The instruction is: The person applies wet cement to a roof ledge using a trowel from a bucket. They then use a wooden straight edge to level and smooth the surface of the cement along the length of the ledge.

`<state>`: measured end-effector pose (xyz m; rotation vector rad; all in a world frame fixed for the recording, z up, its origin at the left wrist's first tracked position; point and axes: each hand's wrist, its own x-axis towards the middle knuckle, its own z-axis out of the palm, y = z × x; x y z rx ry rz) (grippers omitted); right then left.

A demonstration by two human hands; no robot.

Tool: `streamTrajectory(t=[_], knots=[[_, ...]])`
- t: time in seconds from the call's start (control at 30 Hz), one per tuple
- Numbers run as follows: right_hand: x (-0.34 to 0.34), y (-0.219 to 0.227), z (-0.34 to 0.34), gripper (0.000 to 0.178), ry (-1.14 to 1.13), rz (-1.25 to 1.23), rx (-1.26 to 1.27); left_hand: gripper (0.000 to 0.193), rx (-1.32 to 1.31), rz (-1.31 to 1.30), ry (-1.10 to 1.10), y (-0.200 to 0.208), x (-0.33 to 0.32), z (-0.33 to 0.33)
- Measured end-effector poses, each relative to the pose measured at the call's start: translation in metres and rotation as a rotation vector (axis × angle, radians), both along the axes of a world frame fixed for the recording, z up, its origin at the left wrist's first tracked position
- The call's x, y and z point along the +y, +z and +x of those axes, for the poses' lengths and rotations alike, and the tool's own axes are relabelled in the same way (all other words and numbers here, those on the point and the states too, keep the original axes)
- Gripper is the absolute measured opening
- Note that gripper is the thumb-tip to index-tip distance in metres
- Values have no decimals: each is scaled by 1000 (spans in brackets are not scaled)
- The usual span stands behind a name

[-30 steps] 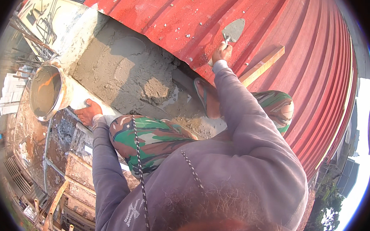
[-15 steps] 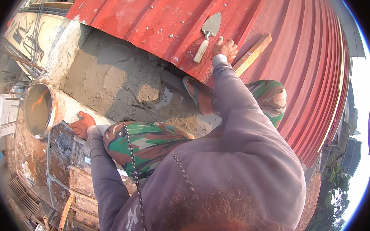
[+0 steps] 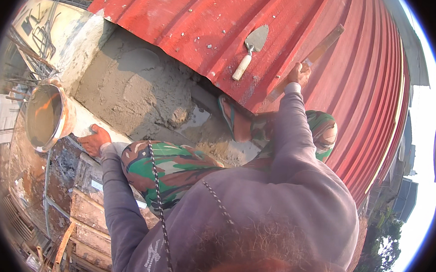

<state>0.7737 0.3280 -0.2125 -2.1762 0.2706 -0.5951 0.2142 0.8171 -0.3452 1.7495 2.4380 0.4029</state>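
Note:
My right hand [image 3: 299, 75] is closed around a long wooden strip [image 3: 326, 44], held at a slant above the red corrugated metal sheet [image 3: 185, 16]. Just left of it a pointed trowel [image 3: 256, 39] lies on the sheet, its blade grey with mortar and its pale handle toward me. My left hand [image 3: 95, 140] rests with fingers spread on the pale wall top [image 3: 83, 119], close to a bucket [image 3: 67, 120]. Between my two hands, wet grey mortar [image 3: 126, 89] covers the recessed surface below the sheet's edge.
Small mortar crumbs are scattered over the sheet. My sandalled foot [image 3: 241, 125] stands in the recess, near a wet patch. Thin bent rods [image 3: 45, 38] stick out at the far left. A lower level with brick and boards [image 3: 88, 208] shows beyond the wall at left.
My right hand has moved right and now lifts the wooden strip, which lay on the sheet before. My left hand stays on the wall top. The view has shifted slightly.

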Motion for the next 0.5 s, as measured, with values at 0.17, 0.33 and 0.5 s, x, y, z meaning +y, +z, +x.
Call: streamTrajectory(t=[0.17, 0.33, 0.5], knots=[[87, 100, -4, 52, 715, 176, 20, 102, -33, -91, 6, 11, -3, 7], [221, 106, -118, 39, 1236, 379, 406, 100, 16, -22, 14, 13, 3, -2], [328, 11, -200, 47, 1548, -183, 398, 96, -36, -10, -4, 9, -2, 4]])
